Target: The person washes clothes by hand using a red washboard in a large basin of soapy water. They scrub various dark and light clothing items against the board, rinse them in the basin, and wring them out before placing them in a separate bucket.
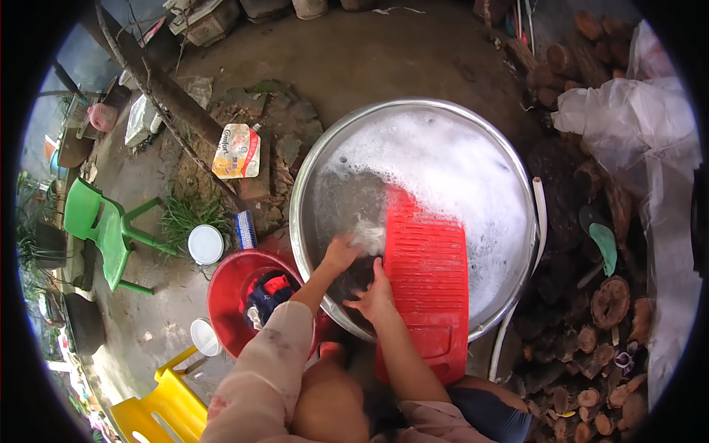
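A large round metal basin (354, 194) of water and white suds (437, 149) stands before me. A ribbed red plastic washboard (426, 271) slopes into it, its lower end near my knees. My left hand (342, 252) is at the water left of the board, at a small whitish cloth (368, 237); whether its fingers grip the cloth is not clear. Just below, my right hand (374, 293) is beside the board's left edge, fingers spread, holding nothing visible. Left of the basin, a red plastic bucket (224, 299) contains dark, red and white clothes (268, 299).
A blue-and-white scrub brush (245, 230) and a white round lid (205, 244) lie by the bucket. Green (111, 238) and yellow (166, 412) plastic chairs stand left. A pale hose (501, 343) runs beside the basin; stacked logs (609, 302) and plastic sheeting (659, 138) are at right.
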A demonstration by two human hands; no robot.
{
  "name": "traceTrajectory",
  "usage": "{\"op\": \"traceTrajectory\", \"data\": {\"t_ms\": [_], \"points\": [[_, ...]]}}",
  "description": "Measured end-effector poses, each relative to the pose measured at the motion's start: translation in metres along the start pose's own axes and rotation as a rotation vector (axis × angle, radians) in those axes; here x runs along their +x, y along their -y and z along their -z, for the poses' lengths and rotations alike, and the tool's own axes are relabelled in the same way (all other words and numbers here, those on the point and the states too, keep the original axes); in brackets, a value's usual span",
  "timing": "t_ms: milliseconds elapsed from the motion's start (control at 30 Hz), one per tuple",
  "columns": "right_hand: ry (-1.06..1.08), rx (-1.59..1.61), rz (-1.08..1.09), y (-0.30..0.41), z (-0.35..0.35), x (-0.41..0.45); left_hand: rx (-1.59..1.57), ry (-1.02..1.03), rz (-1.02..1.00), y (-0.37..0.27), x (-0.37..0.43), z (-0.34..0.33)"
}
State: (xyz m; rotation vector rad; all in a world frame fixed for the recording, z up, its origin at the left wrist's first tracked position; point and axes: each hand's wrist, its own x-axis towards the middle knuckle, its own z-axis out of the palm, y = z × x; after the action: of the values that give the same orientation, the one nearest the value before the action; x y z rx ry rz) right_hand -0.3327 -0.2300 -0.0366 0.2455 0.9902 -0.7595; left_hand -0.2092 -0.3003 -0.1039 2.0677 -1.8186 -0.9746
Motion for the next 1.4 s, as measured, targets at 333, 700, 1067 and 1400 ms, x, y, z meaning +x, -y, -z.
{"op": "traceTrajectory", "data": {"t_ms": [333,700,1067,1400], "points": [[0.352,-0.064,0.611,-0.025,0.063,0.035,-0.049,0.015,-0.821,-0.110,-0.123,0.071],[-0.028,0.117,0.202,-0.008,0.002,-0.008,0.142,-0.392,-0.218,-0.017,0.024,0.038],[0.760,0.546,0.049,-0.005,0.078,0.061,-0.243,0.180,-0.574,-0.084,-0.100,0.054],[0.314,0.186,0.323,0.010,-0.055,-0.065,-1.517,0.090,0.377,-0.060,-0.062,0.080]]}}
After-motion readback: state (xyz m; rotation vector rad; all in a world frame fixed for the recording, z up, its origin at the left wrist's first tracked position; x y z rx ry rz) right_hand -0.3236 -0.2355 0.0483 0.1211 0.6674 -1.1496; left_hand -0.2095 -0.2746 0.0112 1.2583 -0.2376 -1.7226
